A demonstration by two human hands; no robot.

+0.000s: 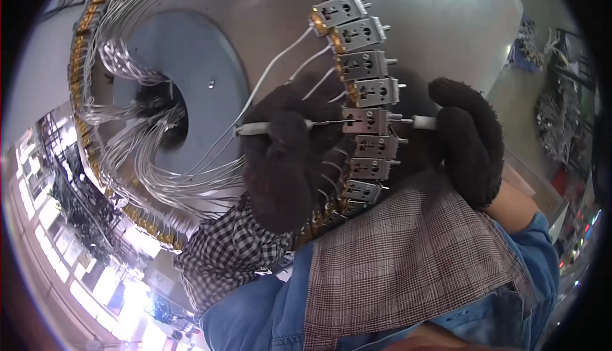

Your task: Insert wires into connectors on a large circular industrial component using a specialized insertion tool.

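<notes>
My left hand (284,160), in a dark glove, is closed around a slim tool with a white handle (256,128). Its thin metal shaft (328,121) points right and meets the left side of a small metal block (365,121), which looks pinkish beside its silvery neighbours. On the block's other side my right hand (470,141), also gloved, grips a short white cylinder (423,122). That cylinder lines up with the metal pin (400,120) sticking out of the block; whether they touch is too small to tell. My glove hides the cylinder's far end.
Similar metal blocks (361,64) with brass-coloured parts curve round a large ring. Bundles of pale wires (159,172) run from the blocks into a hole in a grey disc (220,58). A metal surface (459,26) lies at the upper right. Coiled wire (558,118) is farther right.
</notes>
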